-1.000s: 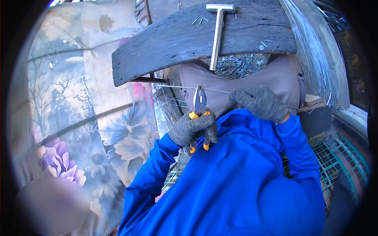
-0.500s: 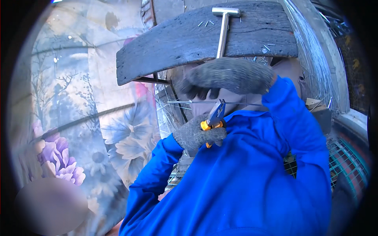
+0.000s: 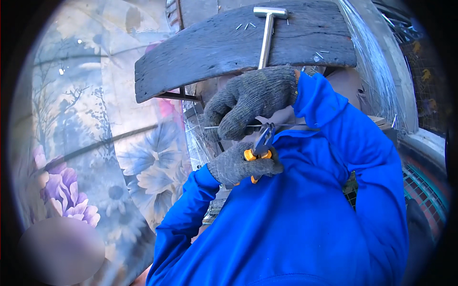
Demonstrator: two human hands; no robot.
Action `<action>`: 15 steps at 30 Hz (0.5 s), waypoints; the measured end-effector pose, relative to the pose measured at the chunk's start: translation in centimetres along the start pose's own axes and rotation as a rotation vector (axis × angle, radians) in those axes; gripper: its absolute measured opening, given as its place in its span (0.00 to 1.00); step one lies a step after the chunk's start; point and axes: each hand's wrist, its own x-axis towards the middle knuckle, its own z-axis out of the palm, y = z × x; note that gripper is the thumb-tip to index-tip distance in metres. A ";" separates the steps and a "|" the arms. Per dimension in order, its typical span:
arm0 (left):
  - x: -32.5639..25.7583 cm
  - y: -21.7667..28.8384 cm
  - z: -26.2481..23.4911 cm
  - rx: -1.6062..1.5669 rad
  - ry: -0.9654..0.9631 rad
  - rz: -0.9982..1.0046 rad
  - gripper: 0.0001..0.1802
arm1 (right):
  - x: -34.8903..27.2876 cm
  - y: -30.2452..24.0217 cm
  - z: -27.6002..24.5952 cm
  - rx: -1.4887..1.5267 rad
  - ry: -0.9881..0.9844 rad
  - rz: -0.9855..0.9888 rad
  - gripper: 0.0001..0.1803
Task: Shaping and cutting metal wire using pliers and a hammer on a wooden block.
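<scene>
My left hand point(image 3: 238, 166), in a grey knit glove, is closed on pliers with orange handles point(image 3: 260, 148). The jaws point up and sit at a thin straight wire point(image 3: 291, 125) that runs level in front of me. My right hand point(image 3: 253, 101), also gloved, reaches across above the left hand, its fingers curled around the wire's left part. Both blue sleeves fill the lower right of the view. Whether the jaws bite the wire I cannot tell.
A weathered dark wooden plank point(image 3: 210, 52) lies across the top, with a metal hammer point(image 3: 267, 33) and a few loose nails point(image 3: 245, 26) on it. Flowered cloth point(image 3: 119, 157) covers the left. Wire mesh point(image 3: 420, 186) and a bundle of thin wires point(image 3: 372, 62) are at the right.
My right hand has swung from the wire's right end across to the left, above the pliers. The pliers have dropped from upright and now tilt to the right under it.
</scene>
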 end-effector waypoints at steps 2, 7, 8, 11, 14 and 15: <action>0.0 -0.4 0.0 -0.179 -0.027 0.013 0.21 | 0.1 -0.4 0.3 -0.052 0.063 0.007 0.21; 0.1 0.7 -0.3 -0.107 -0.026 -0.063 0.21 | -0.3 -0.2 0.4 -0.047 0.187 -0.070 0.21; 0.1 0.7 -0.3 -0.082 -0.029 -0.070 0.22 | -0.3 -0.4 0.5 -0.064 0.193 -0.051 0.21; -0.1 0.5 0.2 -0.120 0.009 -0.070 0.22 | -0.2 -0.2 0.6 -0.080 0.212 -0.059 0.22; -0.2 0.5 0.4 -0.139 0.022 -0.067 0.23 | -0.2 0.0 0.7 -0.085 0.270 -0.080 0.23; -0.1 0.5 0.3 -0.138 0.021 -0.067 0.23 | -0.3 0.1 0.8 -0.087 0.318 -0.074 0.23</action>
